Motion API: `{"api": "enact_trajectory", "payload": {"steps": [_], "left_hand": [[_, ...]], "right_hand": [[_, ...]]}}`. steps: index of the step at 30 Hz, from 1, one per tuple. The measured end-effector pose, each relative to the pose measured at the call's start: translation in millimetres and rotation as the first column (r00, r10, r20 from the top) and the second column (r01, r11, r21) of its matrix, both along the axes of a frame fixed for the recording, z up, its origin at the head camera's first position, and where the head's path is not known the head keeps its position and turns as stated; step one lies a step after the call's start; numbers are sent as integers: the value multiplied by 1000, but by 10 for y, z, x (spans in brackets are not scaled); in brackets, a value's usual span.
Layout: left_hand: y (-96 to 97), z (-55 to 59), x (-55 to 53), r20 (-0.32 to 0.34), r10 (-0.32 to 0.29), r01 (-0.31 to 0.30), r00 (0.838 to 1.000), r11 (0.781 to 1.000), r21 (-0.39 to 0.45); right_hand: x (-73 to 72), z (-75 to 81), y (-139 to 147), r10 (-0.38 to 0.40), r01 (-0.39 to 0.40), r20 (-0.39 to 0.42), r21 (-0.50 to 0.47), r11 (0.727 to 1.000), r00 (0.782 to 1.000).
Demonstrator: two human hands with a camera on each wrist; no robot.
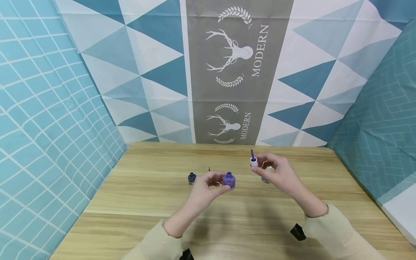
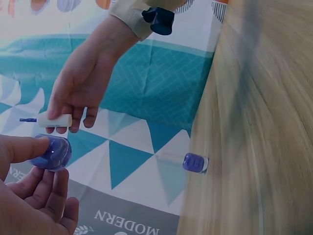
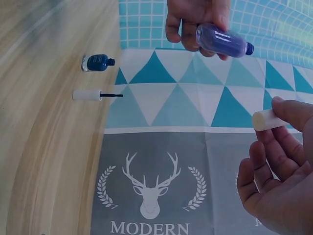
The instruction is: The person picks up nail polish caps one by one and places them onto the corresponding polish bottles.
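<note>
My left hand (image 1: 208, 184) grips an uncapped purple nail polish bottle (image 1: 229, 181) between thumb and fingers, its neck upward. To the right, my right hand (image 1: 276, 171) pinches a white nail polish cap (image 1: 254, 163), its purple-coated brush pointing up. Cap and bottle are apart, both held above the table. An uncapped dark blue nail polish bottle (image 3: 95, 62) stands on the table beyond the left hand. Beside it, another white cap (image 3: 88, 95) stands with its dark brush upward; in the head view the left hand hides most of it. Behind the right hand stands another purple bottle (image 2: 194, 163), partly hidden.
The wooden table (image 1: 139, 202) runs back to a patterned cloth wall (image 1: 162, 72) with deer prints. Blue cloths hang on both sides, and a white surface (image 1: 403, 209) shows at the right edge. Black pieces (image 1: 298, 232) sit by both sleeves.
</note>
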State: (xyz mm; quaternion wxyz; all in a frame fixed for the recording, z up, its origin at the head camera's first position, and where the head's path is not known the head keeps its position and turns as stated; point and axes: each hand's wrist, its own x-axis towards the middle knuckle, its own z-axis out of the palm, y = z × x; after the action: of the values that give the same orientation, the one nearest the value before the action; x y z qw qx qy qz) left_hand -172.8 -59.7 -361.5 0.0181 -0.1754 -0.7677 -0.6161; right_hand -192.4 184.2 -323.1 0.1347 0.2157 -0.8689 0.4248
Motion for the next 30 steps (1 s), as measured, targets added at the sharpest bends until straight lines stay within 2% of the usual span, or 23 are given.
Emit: {"api": "enact_trajectory", "payload": {"steps": [6,13,30], "left_hand": [[51,-46,-21,13,8,-8,1000,1000,17],[95,-82,-16,37,17,-19,999,999,47],[80,-147,-76,18,21,-22,1000,999,38]], "right_hand": [[0,-34,-9,25,-25,8,-41,999,1000],[7,-50,-29,18,-14,51,-81,997,999],[24,-21,12,29,-29,2,-75,997,1000]]}}
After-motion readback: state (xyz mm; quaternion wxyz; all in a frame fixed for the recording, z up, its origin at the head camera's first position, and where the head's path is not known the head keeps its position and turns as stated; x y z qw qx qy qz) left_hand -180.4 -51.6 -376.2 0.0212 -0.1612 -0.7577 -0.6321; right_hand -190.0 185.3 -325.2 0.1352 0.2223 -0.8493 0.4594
